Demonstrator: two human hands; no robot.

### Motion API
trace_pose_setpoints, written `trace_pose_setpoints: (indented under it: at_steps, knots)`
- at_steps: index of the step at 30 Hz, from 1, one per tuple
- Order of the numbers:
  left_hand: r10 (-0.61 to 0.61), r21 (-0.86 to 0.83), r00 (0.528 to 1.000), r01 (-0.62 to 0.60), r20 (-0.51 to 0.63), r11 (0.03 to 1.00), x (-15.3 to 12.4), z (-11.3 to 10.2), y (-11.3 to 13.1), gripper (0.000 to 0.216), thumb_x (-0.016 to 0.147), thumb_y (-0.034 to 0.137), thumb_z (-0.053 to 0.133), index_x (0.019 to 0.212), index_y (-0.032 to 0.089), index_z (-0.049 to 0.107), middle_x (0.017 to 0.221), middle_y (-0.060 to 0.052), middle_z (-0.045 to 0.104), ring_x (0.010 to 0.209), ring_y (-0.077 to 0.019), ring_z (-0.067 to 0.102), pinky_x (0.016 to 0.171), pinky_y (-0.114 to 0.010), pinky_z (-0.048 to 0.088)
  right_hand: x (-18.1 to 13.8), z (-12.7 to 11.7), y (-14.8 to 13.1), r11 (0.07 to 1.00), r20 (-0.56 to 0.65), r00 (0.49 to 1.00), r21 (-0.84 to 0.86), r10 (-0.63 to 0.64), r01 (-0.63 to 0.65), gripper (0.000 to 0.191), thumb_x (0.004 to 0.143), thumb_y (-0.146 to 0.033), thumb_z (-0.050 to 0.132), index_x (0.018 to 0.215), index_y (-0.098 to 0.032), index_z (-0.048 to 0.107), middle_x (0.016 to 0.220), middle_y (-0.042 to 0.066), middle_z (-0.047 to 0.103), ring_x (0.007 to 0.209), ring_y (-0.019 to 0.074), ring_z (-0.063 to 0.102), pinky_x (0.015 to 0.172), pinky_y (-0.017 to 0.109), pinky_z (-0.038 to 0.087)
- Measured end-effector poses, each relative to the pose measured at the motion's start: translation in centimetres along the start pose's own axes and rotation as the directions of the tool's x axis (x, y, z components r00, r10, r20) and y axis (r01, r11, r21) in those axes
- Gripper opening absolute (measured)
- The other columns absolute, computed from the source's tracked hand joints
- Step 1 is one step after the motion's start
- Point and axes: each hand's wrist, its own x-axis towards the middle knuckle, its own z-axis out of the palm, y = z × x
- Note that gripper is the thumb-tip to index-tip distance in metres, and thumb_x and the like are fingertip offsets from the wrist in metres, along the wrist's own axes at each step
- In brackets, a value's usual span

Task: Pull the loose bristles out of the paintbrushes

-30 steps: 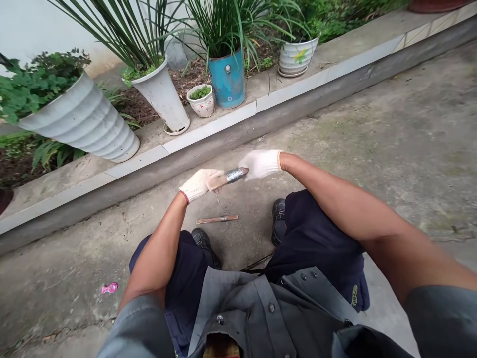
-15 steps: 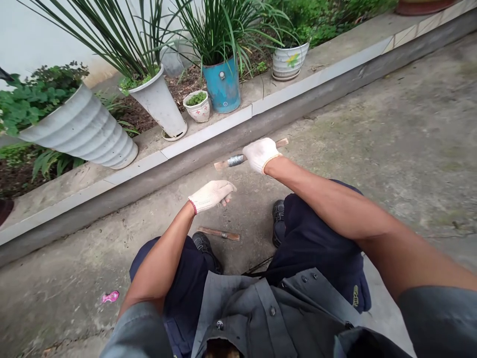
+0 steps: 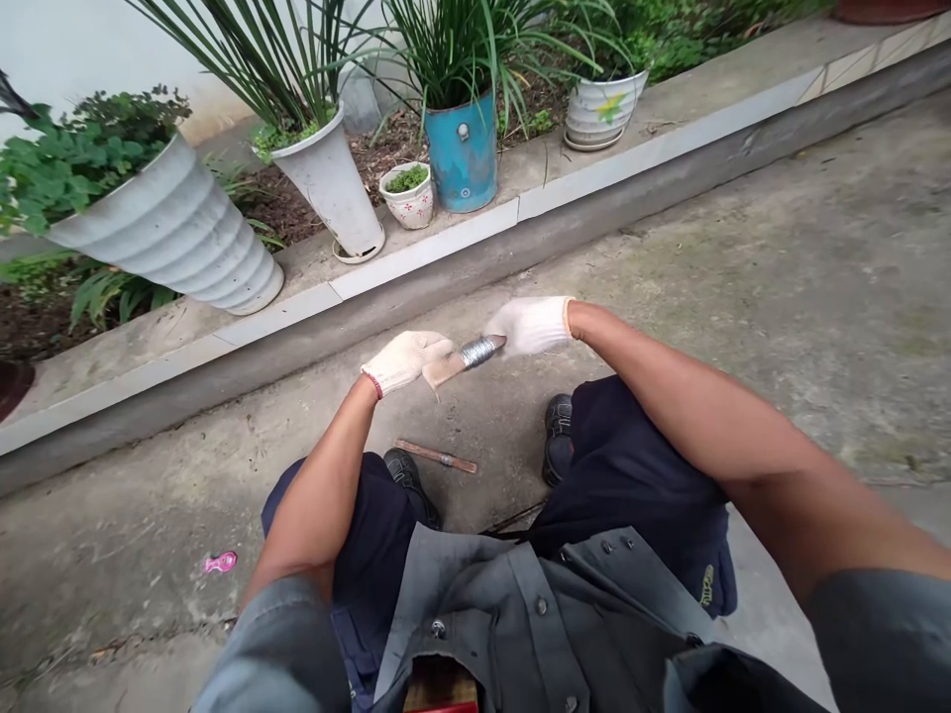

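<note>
A wooden stick wound with silver wire [image 3: 482, 352] is held slantwise in front of me, above the concrete. My left hand [image 3: 408, 360], in a white knit glove with a red cuff, is closed at the stick's left end, the thumb on top. Around the right part, just past the wire winding, is my right hand [image 3: 531, 325], also gloved; motion blurs its fingers, and it hides the stick's far end. On the ground between my feet lies a second wooden stick [image 3: 420, 451] with a narrow band of wire.
Ahead runs a low tiled ledge [image 3: 431, 240] bearing a ribbed white pot [image 3: 185, 233], a tall white pot [image 3: 334, 188], a small pot [image 3: 410, 203], a blue bucket planter [image 3: 465, 153] and another white pot [image 3: 603, 111]. A pink object [image 3: 221, 562] lies on the ground at left.
My right hand has drawn the stick nearer and turned at the wrist. The left hand has moved up and left, and is now closed on the stick's left end.
</note>
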Motion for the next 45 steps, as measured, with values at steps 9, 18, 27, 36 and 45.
trace_pose_setpoints:
  at_steps: [9,18,27,36,45]
  knots:
    - [-0.057,-0.192,0.986,0.087,0.158,0.977,0.3,2.6,0.4,0.034,0.101,0.043,0.049,0.098,0.015,0.067,0.083,-0.007,0.074,0.068,-0.0144,0.070,0.066,-0.025,0.056,1.4,-0.6,1.9,0.876,-0.371,0.794,0.167,0.481,-0.453,0.033,0.092,-0.033,0.054,0.114,-0.017,0.073,0.100,0.017,0.075,0.090,0.0285,0.070,0.070,0.033,0.043]
    - [-0.057,-0.038,0.993,0.062,0.108,0.997,-0.6,1.6,2.1,0.031,0.096,0.039,0.048,0.098,0.018,0.071,0.069,0.001,0.066,0.057,-0.0129,0.063,0.059,-0.023,0.050,2.1,0.7,1.8,0.860,-0.213,0.854,-0.096,0.474,-0.501,0.026,0.085,-0.020,0.063,0.106,-0.015,0.079,0.097,0.020,0.077,0.097,0.0346,0.072,0.081,0.041,0.047]
    - [-0.020,0.146,0.996,0.033,-0.092,0.989,-0.5,-0.3,1.1,0.032,0.097,0.039,0.048,0.091,0.018,0.071,0.068,0.001,0.066,0.057,-0.0133,0.060,0.057,-0.023,0.043,1.2,1.8,-0.3,0.994,0.154,0.983,-0.060,0.104,-0.096,0.025,0.075,-0.014,0.067,0.096,-0.021,0.078,0.089,0.008,0.075,0.082,0.0221,0.066,0.076,0.033,0.043]
    - [-0.051,-0.150,0.997,0.041,-0.064,0.988,0.2,1.0,1.3,0.030,0.100,0.039,0.050,0.094,0.014,0.066,0.076,-0.006,0.070,0.063,-0.0149,0.066,0.062,-0.025,0.052,0.4,-0.5,0.2,0.984,-0.193,0.974,0.150,0.120,-0.091,0.028,0.086,-0.041,0.062,0.100,-0.019,0.072,0.086,0.005,0.073,0.074,0.0177,0.062,0.064,0.027,0.037]
    - [-0.052,-0.016,0.986,0.056,0.160,0.998,-0.1,2.9,1.5,0.030,0.099,0.037,0.046,0.101,0.017,0.068,0.076,-0.001,0.070,0.061,-0.0148,0.068,0.058,-0.024,0.051,1.8,0.2,0.4,0.876,-0.344,0.832,-0.053,0.436,-0.480,0.034,0.088,-0.021,0.057,0.114,-0.010,0.076,0.105,0.024,0.075,0.101,0.0342,0.071,0.083,0.040,0.047]
